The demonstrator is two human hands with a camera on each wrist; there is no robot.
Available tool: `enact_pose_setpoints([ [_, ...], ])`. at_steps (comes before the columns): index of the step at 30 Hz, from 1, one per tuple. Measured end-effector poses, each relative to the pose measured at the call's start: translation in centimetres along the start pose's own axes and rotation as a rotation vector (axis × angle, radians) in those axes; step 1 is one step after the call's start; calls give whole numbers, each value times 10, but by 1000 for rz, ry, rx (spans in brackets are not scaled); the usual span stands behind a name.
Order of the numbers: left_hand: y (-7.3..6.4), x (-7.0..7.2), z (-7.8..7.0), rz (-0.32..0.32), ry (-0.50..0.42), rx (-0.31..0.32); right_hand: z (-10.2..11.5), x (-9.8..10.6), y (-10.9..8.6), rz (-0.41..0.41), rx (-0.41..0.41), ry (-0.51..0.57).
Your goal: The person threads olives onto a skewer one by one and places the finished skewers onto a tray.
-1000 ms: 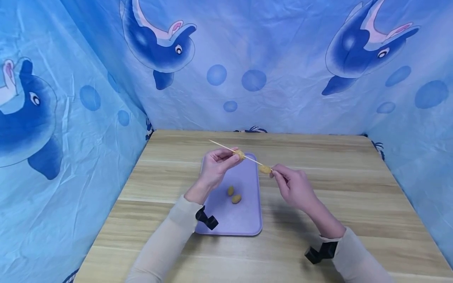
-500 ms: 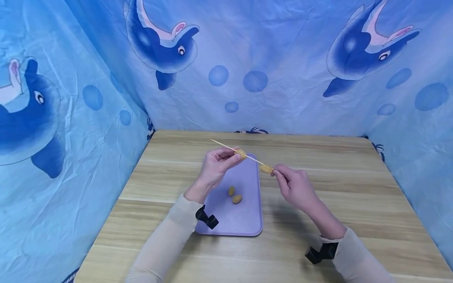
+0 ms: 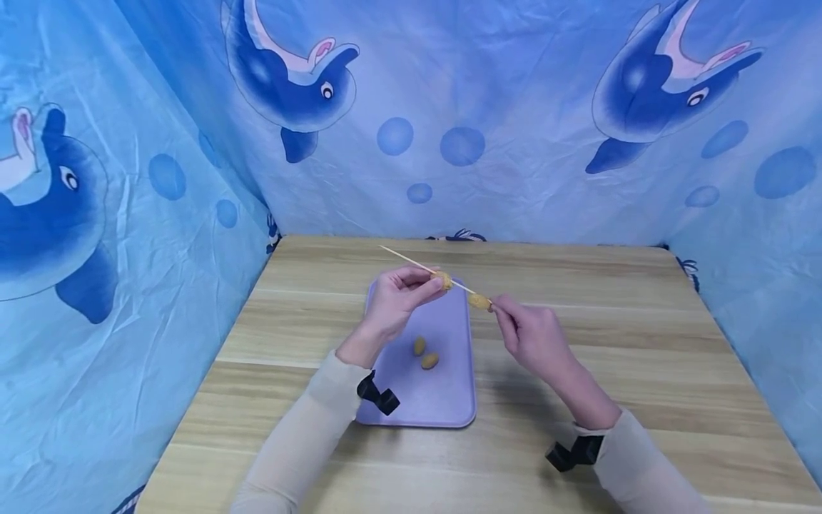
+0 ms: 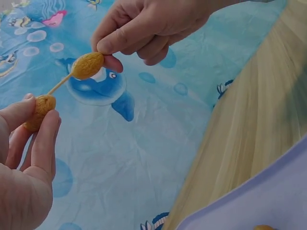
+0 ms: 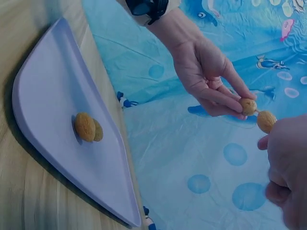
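Observation:
My left hand [image 3: 394,300] pinches an oval golden-brown food ball [image 4: 44,106] between thumb and fingers. A thin wooden skewer [image 3: 404,257] runs through this ball, its bare pointed part sticking out up and left. Farther down the same skewer sits a second golden-brown ball [image 4: 88,65]. My right hand [image 3: 536,339] pinches the skewer's lower end between thumb and forefinger, right against that second ball. Only a short stretch of skewer shows between the balls. Both hands are raised above the lilac tray [image 3: 417,403], the left one overlapping its far end in the head view.
Two loose golden-brown balls, one [image 3: 419,346] behind the other [image 3: 429,361], lie close together on the tray. The tray rests on a wood-grain table [image 3: 610,300]. Blue dolphin-print sheeting [image 3: 501,86] hangs behind and along the sides.
My left hand has slid its ball along the skewer toward the ball at my right hand, so the gap between them is shorter. The loose balls have stayed put.

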State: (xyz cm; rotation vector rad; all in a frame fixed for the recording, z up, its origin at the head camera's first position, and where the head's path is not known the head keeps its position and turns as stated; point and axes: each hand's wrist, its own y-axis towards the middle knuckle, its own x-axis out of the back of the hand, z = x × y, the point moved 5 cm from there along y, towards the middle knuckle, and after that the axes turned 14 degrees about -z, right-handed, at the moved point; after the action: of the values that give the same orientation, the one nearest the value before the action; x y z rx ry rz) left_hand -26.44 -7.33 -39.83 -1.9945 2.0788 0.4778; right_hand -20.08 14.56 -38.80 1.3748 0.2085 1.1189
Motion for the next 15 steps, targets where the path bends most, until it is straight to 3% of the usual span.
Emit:
enact_pose_setpoints([
  [7, -1, 1, 3, 19, 22, -16, -10, -5, -3, 117, -296, 191],
  [10, -1, -1, 2, 29, 19, -29, -12, -6, -3, 146, -382, 251],
  [12, 0, -2, 1, 29, 2, -31, -10, -6, -1, 142, -379, 243],
  [15, 0, -5, 2, 26, -12, -9, -5, -5, 2, 102, -262, 154],
])
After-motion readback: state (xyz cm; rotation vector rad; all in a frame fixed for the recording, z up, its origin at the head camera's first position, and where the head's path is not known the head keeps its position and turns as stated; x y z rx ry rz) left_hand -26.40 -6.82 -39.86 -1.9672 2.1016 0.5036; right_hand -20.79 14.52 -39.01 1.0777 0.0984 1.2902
